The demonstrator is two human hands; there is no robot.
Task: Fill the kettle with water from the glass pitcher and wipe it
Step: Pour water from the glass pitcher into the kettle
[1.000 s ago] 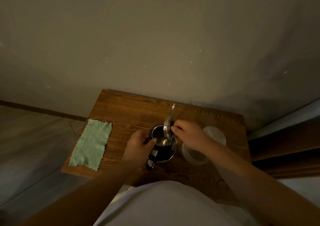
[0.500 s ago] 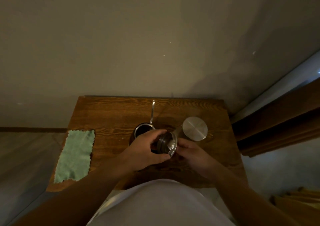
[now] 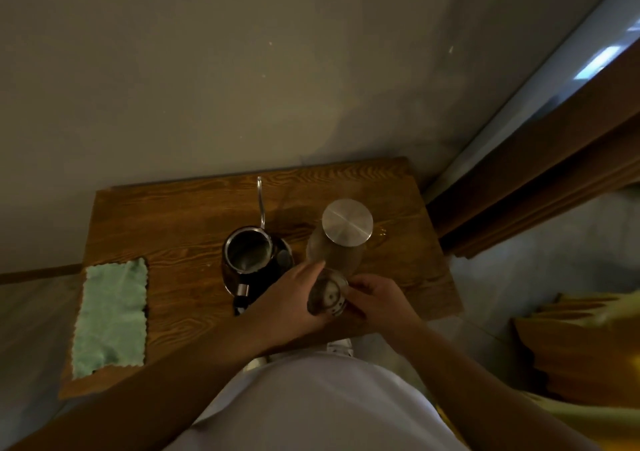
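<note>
The steel kettle (image 3: pixel 246 255) stands open in the middle of the wooden table (image 3: pixel 173 218), its thin spout pointing to the wall and its dark handle toward me. Right of it stands the glass pitcher (image 3: pixel 334 255), capped with a round metal lid (image 3: pixel 347 221). The kettle lid (image 3: pixel 328 297) is held on edge just in front of the pitcher, between my left hand (image 3: pixel 291 303) and my right hand (image 3: pixel 379 300). Both hands have fingers on it. A green cloth (image 3: pixel 110 315) lies flat at the table's left end.
The table stands against a plain wall. A wooden door frame (image 3: pixel 540 173) runs along the right. A yellowish object (image 3: pixel 581 346) lies on the floor at the lower right. My white shirt hides the table's front edge.
The lid has come off the kettle and moved right and toward me, ending in front of the pitcher. My left hand has left the kettle body and joined the right on the lid.
</note>
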